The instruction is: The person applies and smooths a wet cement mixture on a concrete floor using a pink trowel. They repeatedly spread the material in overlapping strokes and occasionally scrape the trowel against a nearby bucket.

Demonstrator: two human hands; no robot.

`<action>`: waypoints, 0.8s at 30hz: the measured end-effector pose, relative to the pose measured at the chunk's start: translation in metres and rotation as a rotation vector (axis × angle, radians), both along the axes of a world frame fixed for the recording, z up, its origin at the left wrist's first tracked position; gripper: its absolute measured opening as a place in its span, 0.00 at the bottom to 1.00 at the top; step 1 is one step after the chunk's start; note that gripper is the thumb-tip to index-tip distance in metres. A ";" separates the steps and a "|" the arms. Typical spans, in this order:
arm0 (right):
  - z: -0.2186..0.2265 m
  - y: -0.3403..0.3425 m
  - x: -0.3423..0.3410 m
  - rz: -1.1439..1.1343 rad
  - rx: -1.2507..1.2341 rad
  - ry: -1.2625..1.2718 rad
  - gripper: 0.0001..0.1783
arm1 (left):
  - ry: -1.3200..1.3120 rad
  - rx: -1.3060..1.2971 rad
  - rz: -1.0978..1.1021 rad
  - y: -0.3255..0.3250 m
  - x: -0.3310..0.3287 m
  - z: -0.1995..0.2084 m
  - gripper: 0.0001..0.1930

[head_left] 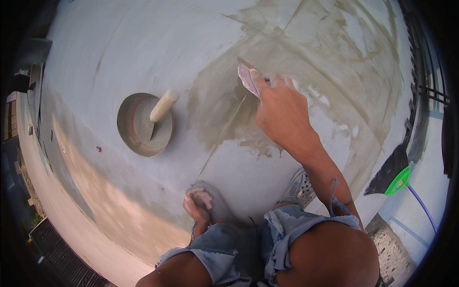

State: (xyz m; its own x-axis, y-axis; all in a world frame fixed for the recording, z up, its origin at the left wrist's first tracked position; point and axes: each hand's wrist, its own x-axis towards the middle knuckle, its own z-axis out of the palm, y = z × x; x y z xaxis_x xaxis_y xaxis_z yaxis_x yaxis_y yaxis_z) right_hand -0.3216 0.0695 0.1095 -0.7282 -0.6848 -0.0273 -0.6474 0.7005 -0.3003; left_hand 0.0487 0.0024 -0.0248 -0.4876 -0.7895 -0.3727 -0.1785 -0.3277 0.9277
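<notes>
My right hand [282, 107] grips a flat scraper [247, 80] smeared with pinkish-grey paste, its thin edge against the floor. Fingers and thumb press on it, and they look dusty. Around it spreads a damp grey-brown coat [215, 91] over the pale surface, with a straight joint line [222, 134] running through. My left hand [197, 200] rests by my left shoe, its fingers curled, with nothing visible in them. Left of the coat stands a round pan [125, 119] holding paste residue, and a trowel with a pale rounded handle [164, 106] leans inside it.
At the right lies a broom [397, 177] with black bristles, green head and purple handle, near a low ledge [430, 143]. Both my shoes [300, 187] stand on the floor. A sunlit strip [100, 191] and a dark grating [62, 253] lie at the left.
</notes>
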 end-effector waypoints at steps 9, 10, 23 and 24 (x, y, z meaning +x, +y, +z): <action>-0.031 0.012 -0.054 0.034 0.213 0.053 0.30 | -0.014 0.064 0.011 0.001 -0.004 0.001 0.38; -0.036 0.012 -0.046 0.059 0.191 0.057 0.30 | -0.013 0.060 0.013 0.000 -0.002 0.001 0.38; -0.027 0.047 -0.004 -0.026 0.253 0.053 0.36 | -0.028 0.078 0.011 0.001 -0.003 0.001 0.39; -0.038 0.049 -0.006 -0.033 0.252 0.087 0.36 | -0.022 0.078 0.012 0.000 -0.003 0.003 0.38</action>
